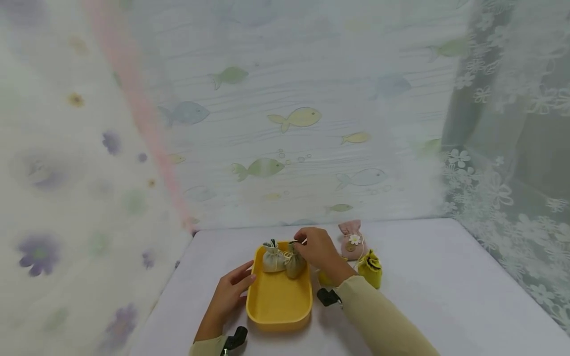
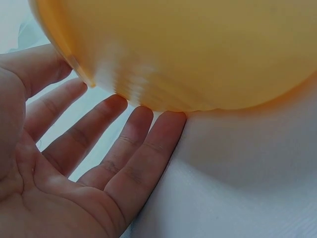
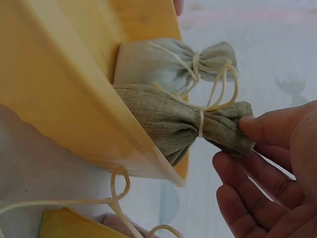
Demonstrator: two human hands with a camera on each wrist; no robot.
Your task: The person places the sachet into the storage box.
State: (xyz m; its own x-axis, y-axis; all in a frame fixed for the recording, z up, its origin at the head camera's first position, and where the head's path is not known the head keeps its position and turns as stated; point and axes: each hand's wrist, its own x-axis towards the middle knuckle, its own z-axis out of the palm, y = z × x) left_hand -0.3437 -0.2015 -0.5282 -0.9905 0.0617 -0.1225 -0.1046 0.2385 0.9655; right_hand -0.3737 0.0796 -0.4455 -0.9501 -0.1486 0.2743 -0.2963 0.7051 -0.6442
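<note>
A yellow plastic tray (image 1: 278, 300) stands on the white-covered table with two drawstring pouches at its far end. My right hand (image 1: 318, 251) pinches the gathered top of the olive-brown pouch (image 3: 156, 116) between thumb and fingers. That pouch stands inside the tray, its pale cord tied round the neck. Beside it, on the left, the light grey pouch (image 1: 272, 262) sits upright against the far wall. My left hand (image 1: 228, 295) rests at the tray's left side. Its fingers are spread, with fingertips touching the outer wall (image 2: 163, 69) in the left wrist view.
Right of the tray lie a pink pouch (image 1: 350, 243) with a white flower and a yellow-green pouch (image 1: 371, 271). Another yellow pouch (image 1: 325, 279) is partly hidden behind my right wrist. A fish-patterned curtain (image 1: 303, 148) hangs behind the table.
</note>
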